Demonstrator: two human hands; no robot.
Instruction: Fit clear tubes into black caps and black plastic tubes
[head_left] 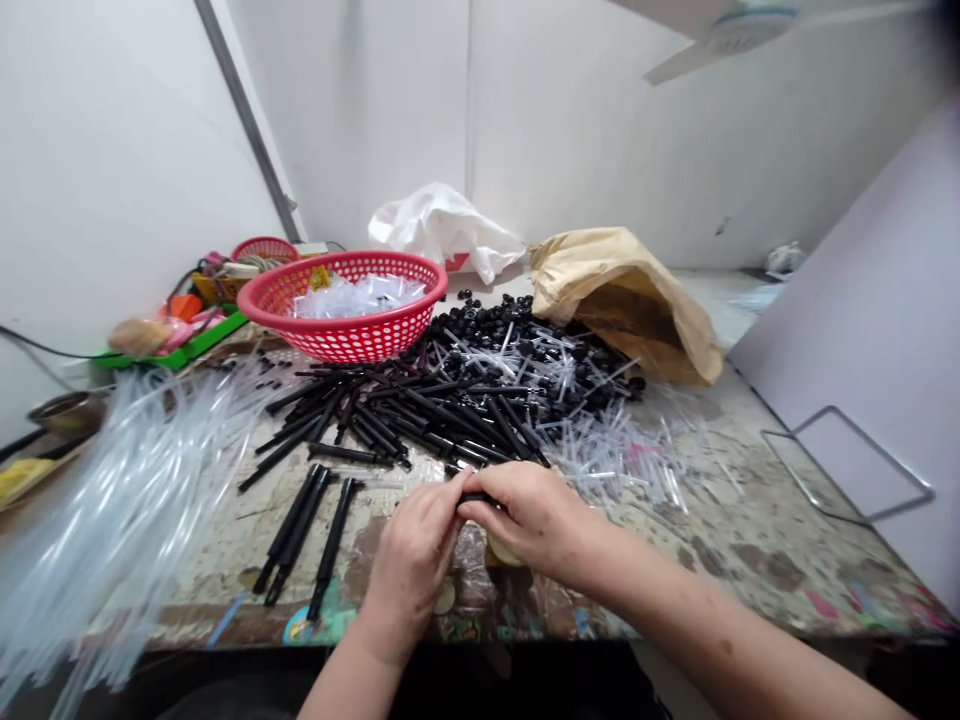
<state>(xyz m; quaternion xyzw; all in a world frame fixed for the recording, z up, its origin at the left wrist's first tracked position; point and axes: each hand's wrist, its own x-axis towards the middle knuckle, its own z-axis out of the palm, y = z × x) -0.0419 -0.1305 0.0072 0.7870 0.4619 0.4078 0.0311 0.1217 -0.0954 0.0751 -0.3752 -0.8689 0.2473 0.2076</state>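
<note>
Just above the front part of the table, my two hands meet, both closed. My right hand (536,510) pinches a short visible stretch of a black plastic tube (478,497). My left hand (420,545) is wrapped round the same spot, and its fingers cover the rest of the piece. Left of my hands lie three black tubes (330,550) with narrower ends, set apart from the others. Beyond my fingertips spreads a heap of similar black tubes (420,415). Short clear plastic tubes (622,455) lie loose to the right of that heap.
A red basket (352,335) holding clear pieces stands behind the tubes. Small black caps (487,325) are piled beside an open brown paper bag (630,300). Long clear tubes (150,480) hang over the left front edge. A white panel with a wire handle (847,465) bounds the right.
</note>
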